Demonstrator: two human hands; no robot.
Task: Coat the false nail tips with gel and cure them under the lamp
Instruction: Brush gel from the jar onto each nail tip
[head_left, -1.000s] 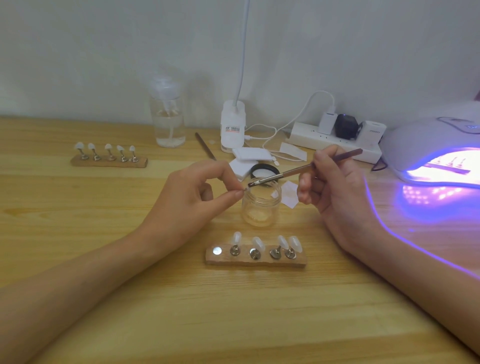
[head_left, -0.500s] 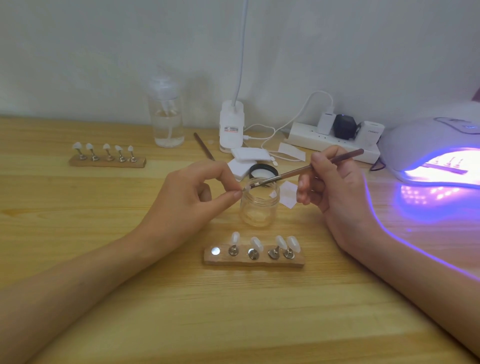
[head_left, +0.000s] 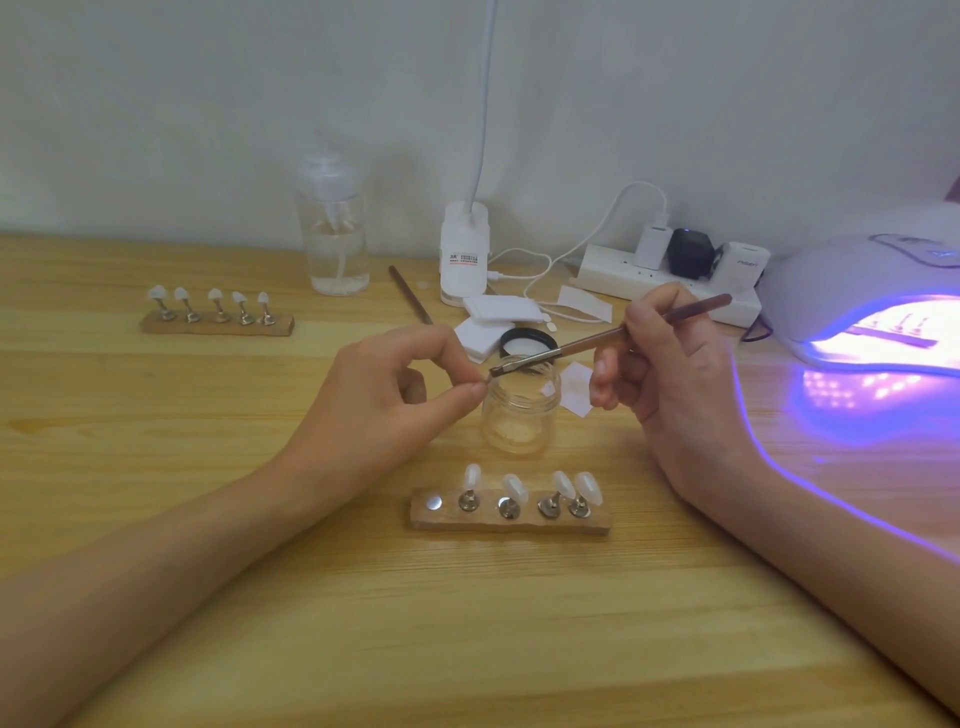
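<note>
Four nail tips (head_left: 514, 487) stand on the near holder (head_left: 511, 525), lower centre, w/ the open jar (head_left: 521, 415) just behind. Our left hand (head_left: 374, 410) pinches a tiny piece (head_left: 483, 383), thumb & index clamped. Our right hand (head_left: 675, 384) grips the brush (head_left: 571, 348), bristles at that pinch. The lamp (head_left: 857, 291) glows at the right edge; 2nd holder (head_left: 218, 326) at upper left.

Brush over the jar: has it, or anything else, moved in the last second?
The brush tip crept slightly left, toward the nail tip the left hand pinches. The right hand still grips it; jar, near stand, far stand and lit lamp stayed put.
</note>
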